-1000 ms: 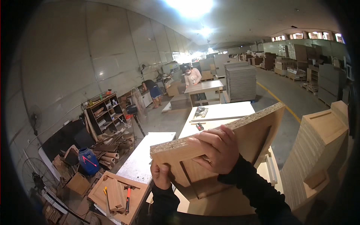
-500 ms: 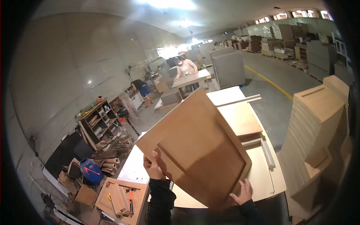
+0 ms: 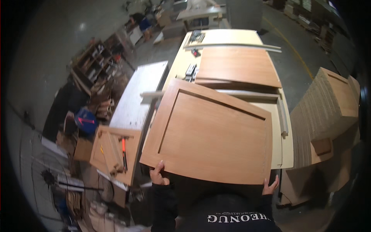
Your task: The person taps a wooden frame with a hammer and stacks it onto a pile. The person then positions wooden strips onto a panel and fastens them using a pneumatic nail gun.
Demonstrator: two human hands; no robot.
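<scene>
The person holds a wooden cabinet door panel (image 3: 210, 133) flat over the long workbench (image 3: 286, 152), its framed face up. The left hand (image 3: 157, 176) grips the near edge at about 7 o'clock of the panel, fingers curled over the rim; the right hand (image 3: 269, 186) clamps the near corner at 5 o'clock, thumb side showing. A second panel (image 3: 237, 65) lies at 12 o'clock on the bench. To set it down well, I think both hands should keep it level and lower the far edge first, away from the stack of panels (image 3: 324, 112) at 3 o'clock
</scene>
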